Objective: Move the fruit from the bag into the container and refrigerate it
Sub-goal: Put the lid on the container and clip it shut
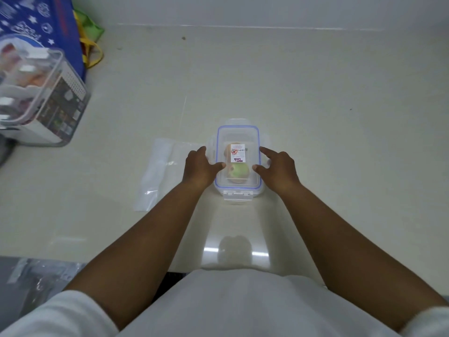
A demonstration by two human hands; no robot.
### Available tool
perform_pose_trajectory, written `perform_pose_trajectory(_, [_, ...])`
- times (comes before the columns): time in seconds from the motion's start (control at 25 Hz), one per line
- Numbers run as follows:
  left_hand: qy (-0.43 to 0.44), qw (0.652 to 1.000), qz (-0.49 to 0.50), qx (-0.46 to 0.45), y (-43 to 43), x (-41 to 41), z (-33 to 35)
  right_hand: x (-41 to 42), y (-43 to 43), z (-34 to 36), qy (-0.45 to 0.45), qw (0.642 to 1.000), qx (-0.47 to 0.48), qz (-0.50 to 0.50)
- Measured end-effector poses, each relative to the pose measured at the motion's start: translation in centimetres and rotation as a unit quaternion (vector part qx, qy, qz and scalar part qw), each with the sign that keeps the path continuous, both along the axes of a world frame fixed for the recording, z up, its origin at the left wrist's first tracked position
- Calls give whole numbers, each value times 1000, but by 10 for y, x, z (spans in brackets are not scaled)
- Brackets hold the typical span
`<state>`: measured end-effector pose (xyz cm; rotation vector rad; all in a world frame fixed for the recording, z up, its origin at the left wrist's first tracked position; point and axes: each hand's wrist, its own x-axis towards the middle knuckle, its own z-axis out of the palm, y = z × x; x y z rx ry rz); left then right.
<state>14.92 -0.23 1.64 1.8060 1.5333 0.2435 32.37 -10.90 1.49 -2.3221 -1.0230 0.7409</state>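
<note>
A clear plastic container (239, 135) with a blue-sealed lid and a white label stands on the pale counter in the middle of the view. Through the lid I see a greenish fruit (239, 172) near me and a browner one (228, 149) behind it. My left hand (200, 167) rests against the container's left side, thumb on the lid's edge. My right hand (279, 167) presses on the right side, fingers spread. An empty clear plastic bag (155, 173) lies flat just left of the container.
A larger clear lidded box (41, 93) with packaged items stands at the left. Behind it are a blue patterned bag (36, 18) and a green-yellow bag (90, 32). The counter's front edge (48, 255) runs near my body.
</note>
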Motion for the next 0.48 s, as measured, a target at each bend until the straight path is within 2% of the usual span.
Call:
perform_pose_trajectory(0.28, [-8,998,-39,-41,2,-6,-7,-4,-9,-3,-26,999,-18,-10])
perform_pose_trajectory(0.48, [-80,989,16,-123,-1,-5,-12,-4,-17,-5,16,999,29,-36])
